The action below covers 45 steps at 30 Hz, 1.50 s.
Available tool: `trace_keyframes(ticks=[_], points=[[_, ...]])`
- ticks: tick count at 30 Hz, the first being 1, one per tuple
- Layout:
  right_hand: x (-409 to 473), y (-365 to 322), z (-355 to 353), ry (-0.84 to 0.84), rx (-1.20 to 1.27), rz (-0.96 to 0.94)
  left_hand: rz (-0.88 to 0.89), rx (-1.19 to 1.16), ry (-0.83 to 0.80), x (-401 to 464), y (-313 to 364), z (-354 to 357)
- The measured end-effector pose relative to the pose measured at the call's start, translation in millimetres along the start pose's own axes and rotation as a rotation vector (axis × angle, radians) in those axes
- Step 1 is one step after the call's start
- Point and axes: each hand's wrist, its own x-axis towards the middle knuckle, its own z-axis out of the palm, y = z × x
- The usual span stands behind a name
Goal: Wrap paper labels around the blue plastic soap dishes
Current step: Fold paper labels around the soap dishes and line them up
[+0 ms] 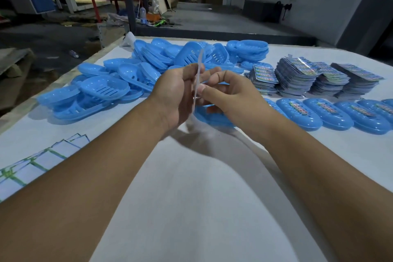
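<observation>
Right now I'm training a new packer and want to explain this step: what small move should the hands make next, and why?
Probably lower the paper label onto the blue soap dish lying just below the hands. Both the left hand and right hand pinch the strip, held upright and edge-on, and that dish shows no label, unlike the finished row to the right.

Blue soap dishes [106, 88] — multicoloured label stacks [297, 76] — white table cover [191, 187].

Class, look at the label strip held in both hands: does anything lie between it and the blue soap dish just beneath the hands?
Nothing visible does. The label strip is pinched by the left hand and right hand directly above the soap dish; only air separates them.
</observation>
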Motion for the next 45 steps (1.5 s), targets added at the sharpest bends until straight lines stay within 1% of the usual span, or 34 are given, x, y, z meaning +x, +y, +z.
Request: trace_keyframes(ticks=[3,5,9,10,14,21,25,27,30,32,34,38,45], points=[[0,-2,2,0.037,0.072,0.009,-0.028,-0.065,-0.005,-2,0,1],[1,-2,1,0.083,0.111,0.040,0.002,-0.016,0.049,-2,-1,1],[6,-1,-10,0.216,0.097,0.067,0.089,0.259,0.296,4,-1,-2],[8,0,-12,0.249,0.087,0.063,0.098,0.323,0.333,6,0,-4],[12,3,-20,0.363,0.046,0.064,0.153,0.574,0.380,7,2,-9],[16,8,-27,0.411,0.009,0.053,0.272,0.805,0.333,4,1,-17],[17,10,-28,0.429,-0.040,0.060,0.298,0.845,0.323,7,-1,-19],[17,10,-27,0.434,-0.105,0.034,0.317,0.862,0.294,7,-2,-20],[14,10,-25,0.398,-0.222,-0.026,0.358,0.881,0.226,6,-5,-20],[11,8,-23,0.374,-0.284,-0.047,0.416,0.907,0.186,5,-6,-20],[8,6,-21,0.345,-0.325,-0.054,0.437,0.909,0.160,5,-7,-19],[5,3,-19,0.306,-0.364,-0.053,0.450,0.932,0.137,7,-8,-20],[5,3,-20,0.323,-0.398,-0.054,0.460,0.941,0.156,7,-9,-19]])
